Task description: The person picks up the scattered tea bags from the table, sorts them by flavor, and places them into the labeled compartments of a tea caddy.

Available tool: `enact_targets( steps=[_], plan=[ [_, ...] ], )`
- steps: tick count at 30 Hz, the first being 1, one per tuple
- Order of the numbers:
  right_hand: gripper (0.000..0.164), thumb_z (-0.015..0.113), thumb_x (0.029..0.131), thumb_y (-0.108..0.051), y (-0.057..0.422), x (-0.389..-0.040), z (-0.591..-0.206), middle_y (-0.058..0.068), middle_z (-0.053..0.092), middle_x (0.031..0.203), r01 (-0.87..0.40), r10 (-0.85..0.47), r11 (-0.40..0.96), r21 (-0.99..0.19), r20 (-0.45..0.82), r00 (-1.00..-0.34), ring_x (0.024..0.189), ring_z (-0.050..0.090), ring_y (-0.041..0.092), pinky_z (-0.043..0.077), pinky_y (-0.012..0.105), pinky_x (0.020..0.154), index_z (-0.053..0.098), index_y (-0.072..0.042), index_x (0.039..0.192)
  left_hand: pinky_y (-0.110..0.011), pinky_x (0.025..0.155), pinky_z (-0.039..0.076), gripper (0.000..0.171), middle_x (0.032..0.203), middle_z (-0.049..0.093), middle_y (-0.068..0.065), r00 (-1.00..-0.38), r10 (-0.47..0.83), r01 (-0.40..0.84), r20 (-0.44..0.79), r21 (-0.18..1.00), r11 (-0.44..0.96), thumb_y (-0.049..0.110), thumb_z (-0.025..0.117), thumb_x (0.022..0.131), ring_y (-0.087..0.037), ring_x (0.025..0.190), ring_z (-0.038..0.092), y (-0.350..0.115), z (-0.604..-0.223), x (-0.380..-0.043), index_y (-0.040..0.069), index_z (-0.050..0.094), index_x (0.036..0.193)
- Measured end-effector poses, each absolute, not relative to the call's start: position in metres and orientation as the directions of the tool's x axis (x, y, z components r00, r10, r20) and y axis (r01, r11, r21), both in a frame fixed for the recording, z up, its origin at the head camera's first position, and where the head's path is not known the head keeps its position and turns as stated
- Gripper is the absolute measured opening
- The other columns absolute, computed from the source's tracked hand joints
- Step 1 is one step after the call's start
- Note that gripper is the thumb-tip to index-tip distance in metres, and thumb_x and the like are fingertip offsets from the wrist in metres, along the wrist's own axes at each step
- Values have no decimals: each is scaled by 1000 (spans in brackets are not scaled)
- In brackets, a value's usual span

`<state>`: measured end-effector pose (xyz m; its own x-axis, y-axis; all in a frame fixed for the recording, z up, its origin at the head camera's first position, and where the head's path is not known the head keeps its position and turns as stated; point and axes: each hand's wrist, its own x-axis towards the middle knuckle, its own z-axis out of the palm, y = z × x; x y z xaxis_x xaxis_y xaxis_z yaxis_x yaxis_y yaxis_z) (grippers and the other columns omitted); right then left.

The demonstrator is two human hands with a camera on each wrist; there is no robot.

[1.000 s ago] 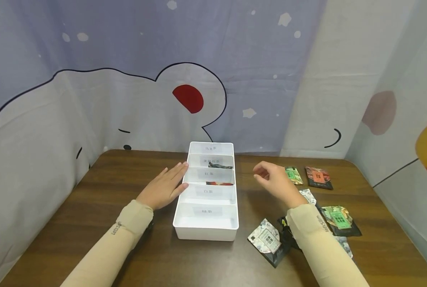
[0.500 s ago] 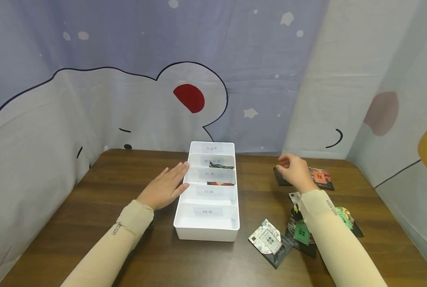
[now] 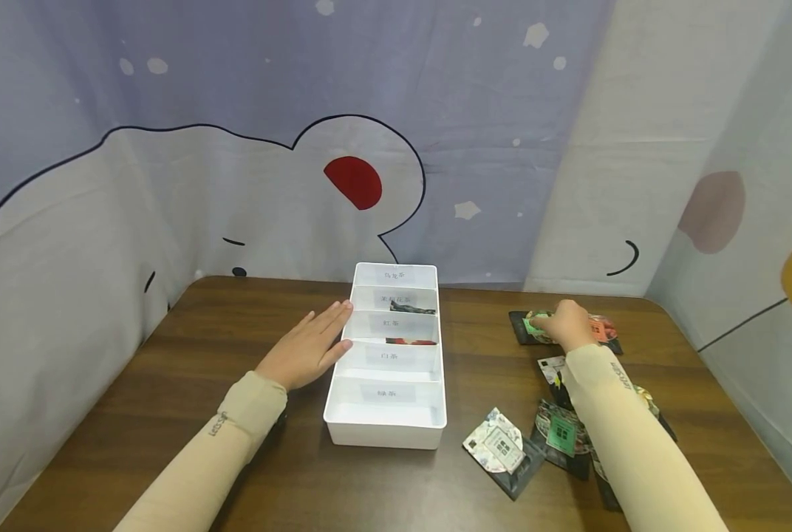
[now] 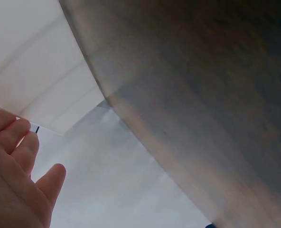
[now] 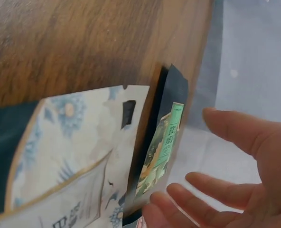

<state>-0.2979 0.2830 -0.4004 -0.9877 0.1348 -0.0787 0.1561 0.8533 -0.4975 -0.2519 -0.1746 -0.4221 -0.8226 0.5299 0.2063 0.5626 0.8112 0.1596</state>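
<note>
A white divided box (image 3: 384, 434) with printed labels stands mid-table. My left hand (image 3: 303, 349) rests against its left rim, fingers straight. One compartment holds a dark sachet (image 3: 412, 307) and another a red sachet (image 3: 411, 341); only their upper edges show. At the back right my right hand (image 3: 567, 326) is over a black tea sachet with a green label (image 5: 168, 137), which lies on the table and is partly covered in the head view. In the right wrist view the thumb and fingers (image 5: 226, 190) are spread apart beside that sachet, gripping nothing.
A red-labelled sachet (image 3: 610, 336) lies partly behind the right hand. Nearer me are a white floral sachet (image 3: 496, 443), a dark green-labelled sachet (image 3: 561, 436) and others partly under the right forearm. A patterned curtain (image 3: 270, 185) hangs behind the table.
My right hand has moved right, away from beside the box, and then lowered to the green-labelled sachet at the back right. The left hand has stayed on the box rim.
</note>
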Motion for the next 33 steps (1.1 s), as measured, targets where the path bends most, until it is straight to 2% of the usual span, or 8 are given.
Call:
enact_targets(
  steps=[2,5,8,12,19,24,30,33],
  plan=[
    [40,72,92,-26,284,-299,-401,23,55,80,175,150,860,-480,-90,-985,75,55,36,49,44,65,56,9,82,-53,123,22,69,166,25,-9,-826,526,558,201,165,813,44,41,108,-28,153,25,-175,-422,-251,4,23,161],
    [39,74,90,-28,284,-299,-404,13,50,72,193,162,870,-454,-105,-981,68,47,28,44,40,60,52,0,74,-53,123,22,69,166,24,-9,-829,523,554,197,164,816,45,41,108,-27,153,24,-175,-421,-251,4,23,161],
    [43,75,88,-29,285,-300,-407,28,61,89,190,160,881,-433,-106,-981,78,55,36,50,47,67,62,12,92,-53,123,22,69,166,25,-9,-829,523,554,199,162,816,45,41,108,-28,153,25,-175,-421,-251,4,23,161],
    [57,77,86,-29,285,-301,-411,38,63,109,188,159,895,-404,-106,-982,91,59,45,52,55,77,61,20,109,-53,123,22,69,166,25,-8,-829,524,554,195,160,817,45,40,108,-27,153,24,-175,-421,-251,4,23,161],
    [54,79,84,-26,288,-299,-412,41,57,112,177,156,884,-434,-84,-984,104,51,51,49,59,85,62,20,104,-52,123,20,69,167,24,-9,-836,517,545,182,178,819,45,40,108,-27,153,23,-173,-421,-252,5,22,161],
    [71,79,86,-22,293,-297,-413,43,48,131,168,145,853,-495,-84,-986,123,40,59,41,65,101,47,22,132,-53,123,21,69,167,24,-9,-835,521,548,178,180,817,45,40,108,-28,153,24,-171,-422,-254,5,22,161],
    [78,77,86,-13,292,-300,-415,39,44,141,129,123,787,-603,-53,-991,120,49,54,43,63,99,35,14,147,-53,123,21,69,167,24,-9,-837,517,545,181,175,820,44,40,108,-27,154,22,-173,-422,-252,4,22,161],
    [75,74,85,-6,290,-301,-416,37,43,146,104,123,751,-652,-16,-992,101,56,45,50,55,85,38,9,149,-53,123,21,68,167,24,-9,-838,514,543,182,179,821,44,40,108,-27,154,22,-173,-421,-251,4,22,161]
  ],
)
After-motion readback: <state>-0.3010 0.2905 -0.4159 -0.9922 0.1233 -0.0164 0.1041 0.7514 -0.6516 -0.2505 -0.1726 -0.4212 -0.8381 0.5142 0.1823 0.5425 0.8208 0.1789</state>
